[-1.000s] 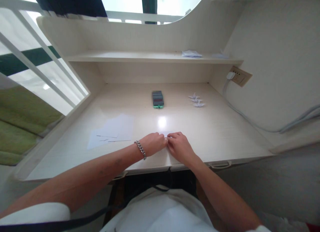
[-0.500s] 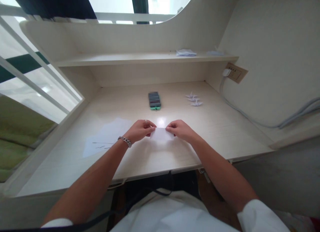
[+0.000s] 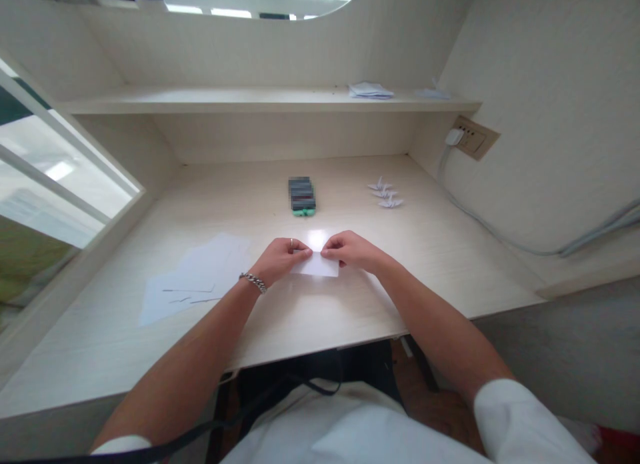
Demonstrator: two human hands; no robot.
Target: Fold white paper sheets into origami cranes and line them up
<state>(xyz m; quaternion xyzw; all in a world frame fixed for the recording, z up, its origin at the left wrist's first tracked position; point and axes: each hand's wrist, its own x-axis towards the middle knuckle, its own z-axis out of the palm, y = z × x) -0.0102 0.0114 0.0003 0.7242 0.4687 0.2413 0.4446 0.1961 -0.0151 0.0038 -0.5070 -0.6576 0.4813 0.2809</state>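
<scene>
A small white piece of paper [image 3: 316, 265] is held up just above the desk, close to its front half. My left hand [image 3: 280, 259] pinches the upper left part between thumb and fingers; a ring and a chain bracelet show on that side. On the other side my right hand [image 3: 353, 251] pinches the upper edge, its thumb near the left thumb. Fingers partly cover the paper's top, so I cannot tell how it is folded there. Farther back on the right stand three small white folded paper cranes [image 3: 385, 193].
A phone-like object [image 3: 302, 195], blurred, with a green end lies beyond my hands. White paper sheets [image 3: 195, 277] with dark lines rest on the left of the desk [image 3: 310, 317]. Folded papers [image 3: 370, 91] lie on the shelf. A plugged-in cable [image 3: 480, 225] runs along the right wall.
My right hand has slid left along the paper's top edge, bringing the two hands closer together. The head view has tilted and shifted slightly.
</scene>
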